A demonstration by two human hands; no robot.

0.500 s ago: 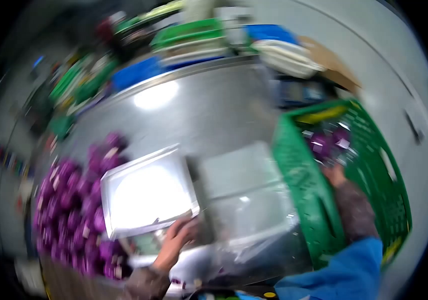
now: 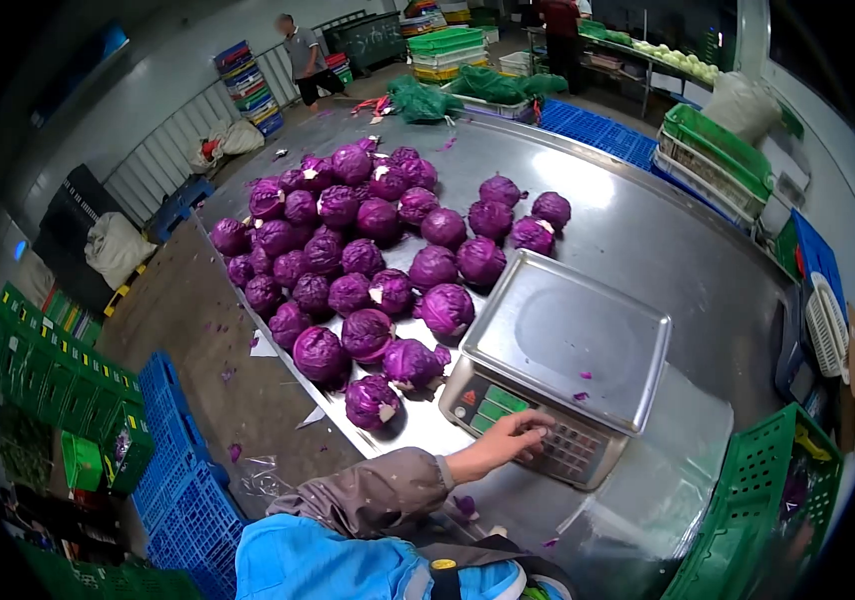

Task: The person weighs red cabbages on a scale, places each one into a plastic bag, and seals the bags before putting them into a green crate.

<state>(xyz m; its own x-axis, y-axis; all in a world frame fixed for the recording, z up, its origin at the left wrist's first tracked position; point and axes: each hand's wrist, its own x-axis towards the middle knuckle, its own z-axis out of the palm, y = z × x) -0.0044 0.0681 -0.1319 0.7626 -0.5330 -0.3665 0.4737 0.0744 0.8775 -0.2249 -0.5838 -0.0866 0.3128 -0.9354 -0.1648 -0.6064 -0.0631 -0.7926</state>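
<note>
My left hand (image 2: 504, 444) is over the keypad (image 2: 570, 450) of a weighing scale, fingers apart and slightly bent, holding nothing. The scale's square steel pan (image 2: 568, 335) bears only small purple leaf scraps. Left of the scale, many purple cabbages (image 2: 378, 218) lie loose on the steel table (image 2: 648, 235). Clear plastic bags (image 2: 673, 450) lie flat beside the scale on the right. A green crate (image 2: 748, 490) stands at the lower right, with something purple in plastic partly visible inside. My right hand cannot be seen.
Blue pallets (image 2: 173, 450) and stacked green crates (image 2: 58, 365) stand at the left. Green netting (image 2: 423, 100) lies at the table's far end. A person (image 2: 303, 60) is at the back left, another (image 2: 560, 40) at the back. White baskets (image 2: 828, 325) sit at the right.
The view has swung left, bringing more cabbages and floor into sight. My right hand, earlier in the green crate by the wrapped cabbages, has left view. My left hand is now over the keypad.
</note>
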